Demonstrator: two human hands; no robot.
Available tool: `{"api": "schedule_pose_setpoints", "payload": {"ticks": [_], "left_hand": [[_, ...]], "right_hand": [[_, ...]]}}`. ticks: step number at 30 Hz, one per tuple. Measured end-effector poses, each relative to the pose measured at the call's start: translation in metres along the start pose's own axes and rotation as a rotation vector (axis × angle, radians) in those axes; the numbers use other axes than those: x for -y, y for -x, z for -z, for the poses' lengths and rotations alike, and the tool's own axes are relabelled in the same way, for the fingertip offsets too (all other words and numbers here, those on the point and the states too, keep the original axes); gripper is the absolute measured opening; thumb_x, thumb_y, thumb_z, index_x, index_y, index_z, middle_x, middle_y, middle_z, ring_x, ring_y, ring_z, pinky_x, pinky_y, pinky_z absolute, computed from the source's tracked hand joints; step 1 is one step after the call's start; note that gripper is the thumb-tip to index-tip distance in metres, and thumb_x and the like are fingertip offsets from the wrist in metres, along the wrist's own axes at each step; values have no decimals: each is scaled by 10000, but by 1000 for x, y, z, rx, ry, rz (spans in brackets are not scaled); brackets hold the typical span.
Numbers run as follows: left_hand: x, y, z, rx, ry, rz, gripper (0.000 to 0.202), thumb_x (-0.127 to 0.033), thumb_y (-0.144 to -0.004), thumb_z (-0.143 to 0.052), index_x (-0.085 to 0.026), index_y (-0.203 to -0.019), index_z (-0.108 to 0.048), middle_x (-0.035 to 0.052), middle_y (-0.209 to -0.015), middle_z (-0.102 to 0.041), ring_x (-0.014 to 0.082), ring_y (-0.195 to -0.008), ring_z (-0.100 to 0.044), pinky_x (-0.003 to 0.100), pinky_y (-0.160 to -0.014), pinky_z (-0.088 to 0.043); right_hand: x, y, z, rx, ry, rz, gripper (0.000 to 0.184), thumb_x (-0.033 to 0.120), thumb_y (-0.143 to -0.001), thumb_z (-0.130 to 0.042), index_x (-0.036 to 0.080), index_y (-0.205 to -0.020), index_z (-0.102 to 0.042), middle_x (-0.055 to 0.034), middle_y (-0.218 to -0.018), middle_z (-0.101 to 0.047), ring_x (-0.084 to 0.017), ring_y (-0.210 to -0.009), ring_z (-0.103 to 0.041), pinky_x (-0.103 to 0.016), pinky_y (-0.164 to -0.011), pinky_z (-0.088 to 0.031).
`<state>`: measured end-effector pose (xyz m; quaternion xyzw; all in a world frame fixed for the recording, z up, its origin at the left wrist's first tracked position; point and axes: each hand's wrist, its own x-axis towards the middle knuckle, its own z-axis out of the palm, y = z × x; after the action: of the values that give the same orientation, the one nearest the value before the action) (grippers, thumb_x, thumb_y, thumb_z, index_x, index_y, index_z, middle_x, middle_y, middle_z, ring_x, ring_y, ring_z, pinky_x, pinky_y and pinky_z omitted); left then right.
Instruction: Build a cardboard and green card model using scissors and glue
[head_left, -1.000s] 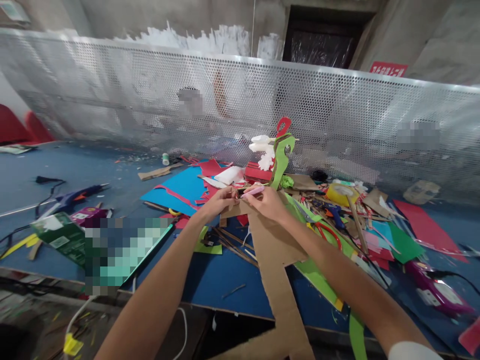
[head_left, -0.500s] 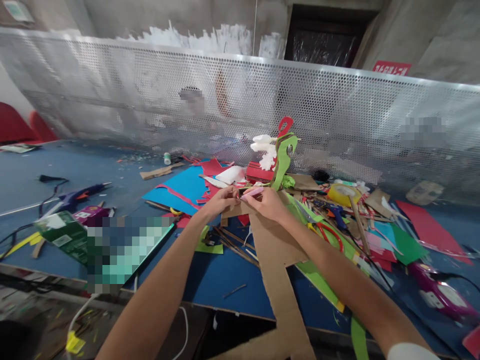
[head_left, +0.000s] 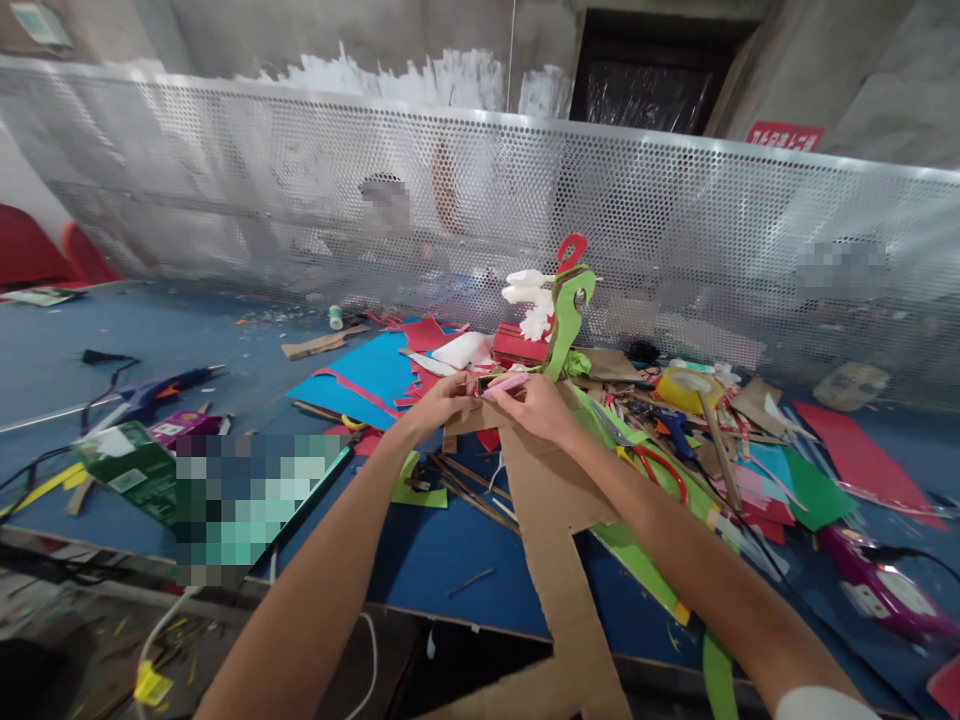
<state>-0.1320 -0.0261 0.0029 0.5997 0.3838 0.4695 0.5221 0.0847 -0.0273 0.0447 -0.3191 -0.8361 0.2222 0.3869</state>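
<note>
My right hand (head_left: 541, 408) is closed on a slim pink stick-like thing (head_left: 513, 382) and rests over the far end of a large brown cardboard piece (head_left: 544, 490). Close beside it, my left hand (head_left: 448, 400) is pinched at the edge of a small cardboard part. What lies between its fingertips is too small to tell. The cardboard runs from under my hands toward me, over the table's front edge. Just beyond my hands stands a green cut-out figure (head_left: 566, 325) with a red loop on top and white pieces on its left.
Blue card (head_left: 352, 375) and red scraps lie to the left. At right are red-handled scissors (head_left: 660, 470), yellow tape (head_left: 688, 388) and a blue glue gun (head_left: 677, 435). Another glue gun (head_left: 169, 393) lies far left. A perforated metal screen (head_left: 300, 200) stands behind the table.
</note>
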Motion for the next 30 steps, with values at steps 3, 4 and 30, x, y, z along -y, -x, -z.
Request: {"api": "schedule_pose_setpoints", "payload": {"ticks": [3, 4, 30], "left_hand": [[0, 0, 0, -2, -2, 1, 353, -235, -687, -780, -213, -787, -442, -42, -744, -562, 92, -582, -484, 225, -561, -320], [0, -1, 0, -1, -1, 1, 349, -228, -684, -780, -212, -785, -446, -41, -740, -562, 93, -585, -486, 224, -561, -319], [-2, 0, 0, -46, -3, 15, 307, -227, -648, -753, -207, -783, -477, -50, -710, -547, 89, -576, -451, 215, -535, -300]], "right_hand": [[-1, 0, 0, 7, -3, 5, 209, 339, -965, -648, 221, -922, -814, -42, -976, -824, -215, -837, -752, -311, -757, -522], [-1, -1, 0, 10, -12, 7, 206, 331, -964, -646, 217, -921, -813, -43, -974, -824, -213, -837, -751, -309, -759, -524], [2, -1, 1, 26, -48, -17, 201, 279, -947, -634, 191, -885, -804, -37, -868, -798, -179, -751, -706, -291, -731, -503]]}}
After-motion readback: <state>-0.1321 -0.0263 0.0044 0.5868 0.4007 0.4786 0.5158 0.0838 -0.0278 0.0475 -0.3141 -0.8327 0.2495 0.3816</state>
